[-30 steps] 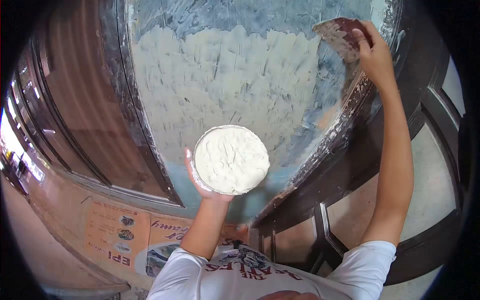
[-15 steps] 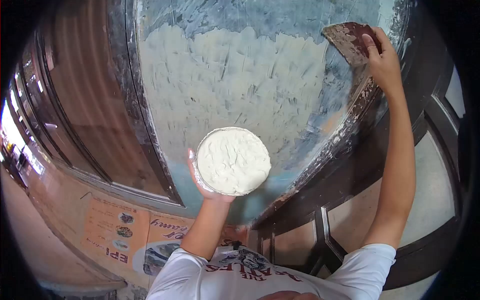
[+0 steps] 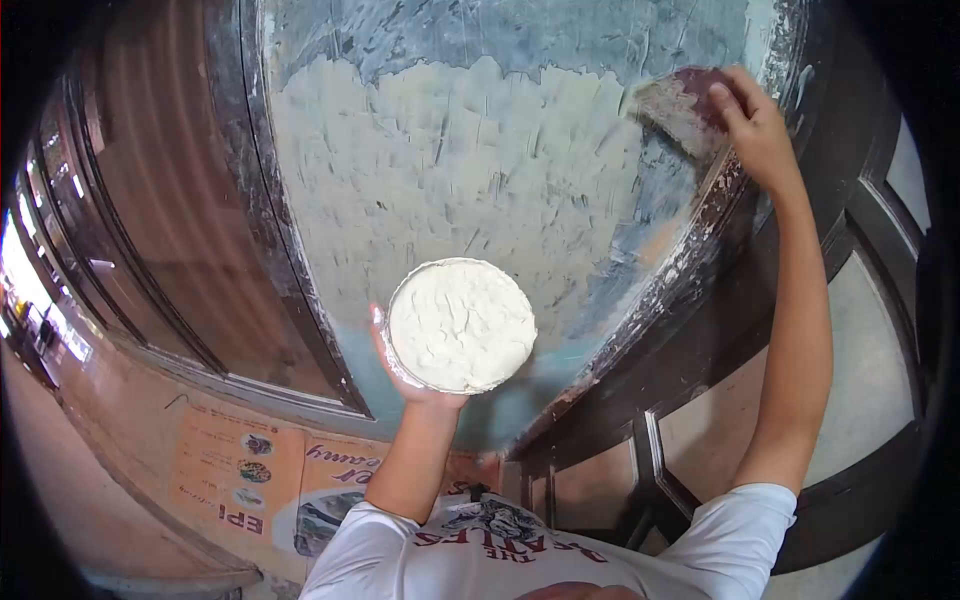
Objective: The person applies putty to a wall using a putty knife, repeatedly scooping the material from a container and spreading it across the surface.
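A round tub of white putty (image 3: 462, 325) rests in my left hand (image 3: 392, 352), whose fingers curl round its left side and underneath. Full to the rim, the putty has a rough, ridged surface. High on the right, my right hand (image 3: 762, 130) grips a dark red putty scraper (image 3: 690, 105) with dried putty smeared over its blade. The blade lies at the wall, by the right edge of the pale coated area. That wall (image 3: 460, 170) carries a patchy coat of pale putty, with bare blue-grey surface above it and along its right side.
Dark wooden panelling (image 3: 700, 400) with a rough, putty-flecked edge runs along the right. On the left stands a dark-framed door or window (image 3: 170, 200). A printed orange banner (image 3: 240, 480) lies at the lower left.
My right hand has moved slightly down and left with the scraper along the wall. The tub in my left hand has barely shifted.
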{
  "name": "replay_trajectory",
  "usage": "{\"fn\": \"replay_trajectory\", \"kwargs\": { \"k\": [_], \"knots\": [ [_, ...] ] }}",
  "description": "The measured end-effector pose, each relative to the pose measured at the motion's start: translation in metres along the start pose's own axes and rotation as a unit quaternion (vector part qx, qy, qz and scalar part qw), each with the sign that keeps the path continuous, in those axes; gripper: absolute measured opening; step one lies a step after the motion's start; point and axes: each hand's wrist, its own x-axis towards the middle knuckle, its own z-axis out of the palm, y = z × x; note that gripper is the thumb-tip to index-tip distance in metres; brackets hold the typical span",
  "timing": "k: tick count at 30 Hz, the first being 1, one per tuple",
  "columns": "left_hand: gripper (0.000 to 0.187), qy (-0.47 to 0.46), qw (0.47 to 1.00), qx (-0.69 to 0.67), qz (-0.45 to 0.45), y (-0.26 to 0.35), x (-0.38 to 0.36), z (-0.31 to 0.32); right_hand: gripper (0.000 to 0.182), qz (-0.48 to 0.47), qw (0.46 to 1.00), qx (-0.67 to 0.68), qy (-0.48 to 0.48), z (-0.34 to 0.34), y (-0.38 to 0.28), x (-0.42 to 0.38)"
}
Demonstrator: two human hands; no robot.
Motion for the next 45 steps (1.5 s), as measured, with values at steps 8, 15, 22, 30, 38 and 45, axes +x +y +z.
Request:
{"fn": "replay_trajectory", "kwargs": {
  "k": [8, 15, 22, 30, 38, 45],
  "knots": [
    [0.077, -0.002, 1.0, 0.003, -0.004, 0.0, -0.002, 0.001, 0.035, -0.063, 0.992, -0.062, 0.087, -0.003, 0.001, 0.005],
    [0.077, -0.008, 1.0, 0.0, -0.001, 0.001, -0.003, -0.001, 0.034, -0.05, 0.989, -0.139, 0.011, 0.007, -0.011, -0.005],
    [0.076, -0.017, 1.0, -0.017, 0.0, 0.002, -0.005, 0.0, 0.031, -0.057, 0.994, -0.067, 0.059, -0.006, -0.007, -0.002],
    [0.078, -0.017, 1.0, -0.008, -0.007, 0.002, -0.006, -0.003, 0.033, -0.039, 0.988, -0.13, 0.071, 0.003, -0.008, -0.009],
    [0.076, 0.003, 1.0, -0.003, 0.009, 0.002, -0.007, -0.004, 0.027, -0.059, 0.988, -0.138, -0.024, 0.01, -0.008, -0.014],
    [0.077, -0.023, 1.0, 0.005, 0.006, 0.004, -0.007, -0.004, 0.028, -0.085, 0.993, -0.053, 0.071, 0.005, -0.002, -0.008]
  ]
}}
